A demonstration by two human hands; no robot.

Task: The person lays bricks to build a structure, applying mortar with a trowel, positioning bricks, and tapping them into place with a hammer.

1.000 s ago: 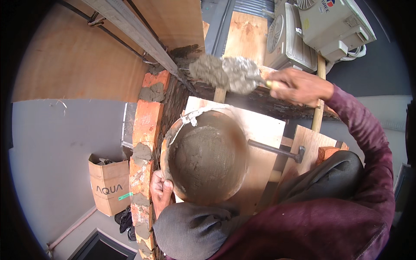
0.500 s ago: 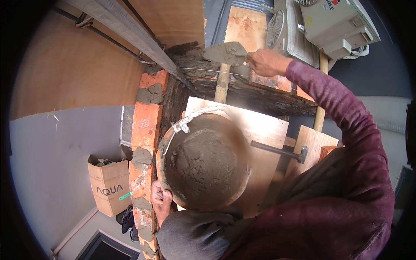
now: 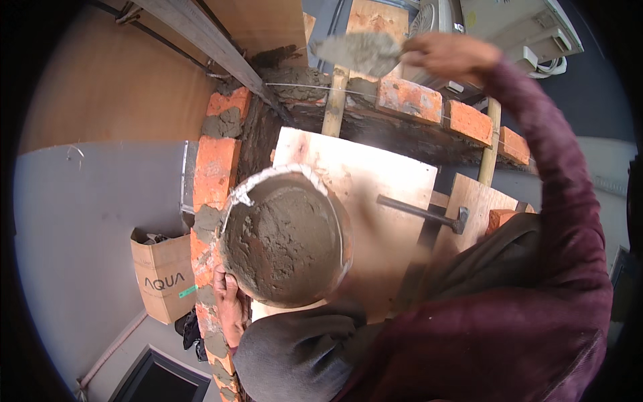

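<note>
- Left hand [image 3: 231,301]: I have it closed at the lower left of the bucket's rim, fingers bent, thumb side up. How tight the grip is, I can't tell.
- Bucket [image 3: 343,228]: round, on the large board [image 3: 375,268], just beside the left knee [image 3: 288,352]. White wrapping [image 3: 268,176] runs along its far rim.
- Mortar [image 3: 284,234]: grey, lumpy, inside the bucket.
- Right hand [image 3: 459,55]: I have it wrapped round the trowel's handle, raised at the far side near the top of my view, arm stretched out.
- Trowel [image 3: 365,53]: blade points left, coated grey, blurred. It shows over the far wall, near the upper end of a wooden pole [image 3: 333,110]. Can't tell if it touches anything.
- Far wall: three orange bricks [image 3: 410,100] in a row with gaps between, grey mortar to their left, a thin string [image 3: 301,86] along the course.
- Near left: brick wall [image 3: 216,164] with mortar patches, running down past the left hand.
- Hammer [image 3: 422,212]: bridges the gap between the large board and a smaller board [image 3: 474,201], head on the right.
- Left, beyond the brick wall: open cardboard box [image 3: 161,264].
- Upper right: air-conditioner units [image 3: 512,30], partly behind the right hand.
</note>
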